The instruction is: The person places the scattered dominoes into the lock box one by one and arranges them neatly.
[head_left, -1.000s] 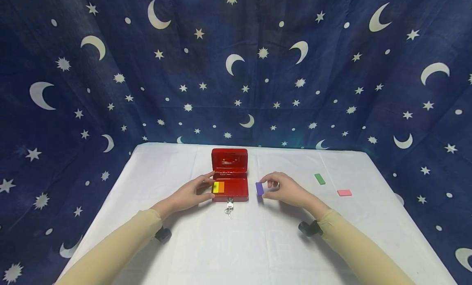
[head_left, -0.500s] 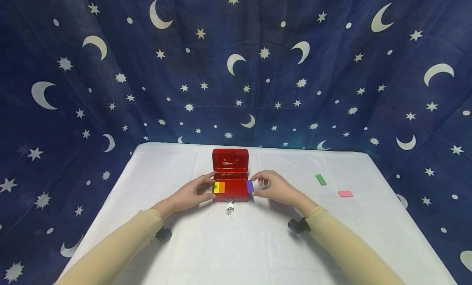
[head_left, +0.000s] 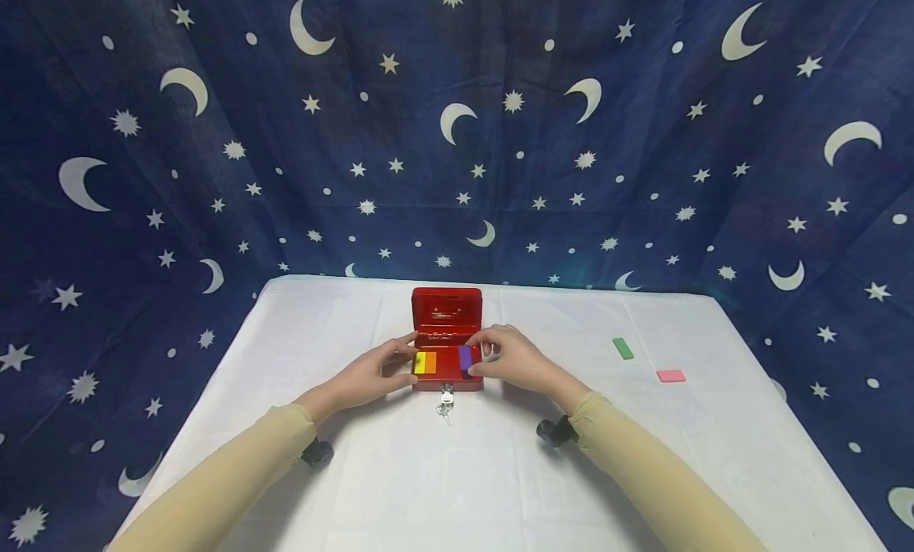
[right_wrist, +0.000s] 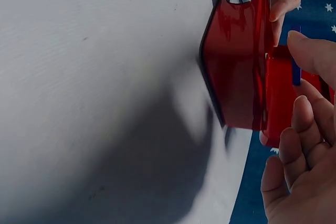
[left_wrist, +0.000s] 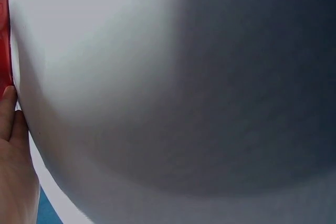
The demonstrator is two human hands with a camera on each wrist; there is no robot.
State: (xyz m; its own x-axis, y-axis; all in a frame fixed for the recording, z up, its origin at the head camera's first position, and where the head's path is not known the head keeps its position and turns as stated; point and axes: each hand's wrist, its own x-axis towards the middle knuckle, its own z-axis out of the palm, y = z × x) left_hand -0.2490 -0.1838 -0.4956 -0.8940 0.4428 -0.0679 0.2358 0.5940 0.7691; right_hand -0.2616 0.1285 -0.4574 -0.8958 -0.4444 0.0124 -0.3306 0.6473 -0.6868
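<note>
My left hand (head_left: 367,373) holds the left side of a small red cash box (head_left: 448,385), thumb at its front corner and fingers toward the back. The lid (head_left: 447,306) stands upright. A yellow tile (head_left: 420,362) and an orange tile (head_left: 431,362) lie side by side at the box's left. Between thumb and finger my right hand (head_left: 516,362) pinches a purple tile (head_left: 465,357) over the right part of the box. Seen by the right wrist camera, the purple tile (right_wrist: 296,69) is edge-on. I cannot tell whether it touches the box floor.
Keys (head_left: 444,410) hang from the lock at the box's front. On the white tablecloth (head_left: 457,473), farther right, lie a green tile (head_left: 624,348) and a pink tile (head_left: 670,375). A dark blue curtain (head_left: 400,124) with moons and stars rises behind the table.
My right hand has carried the purple tile leftward, from beside the box to above its right part. My left hand has stayed at the box.
</note>
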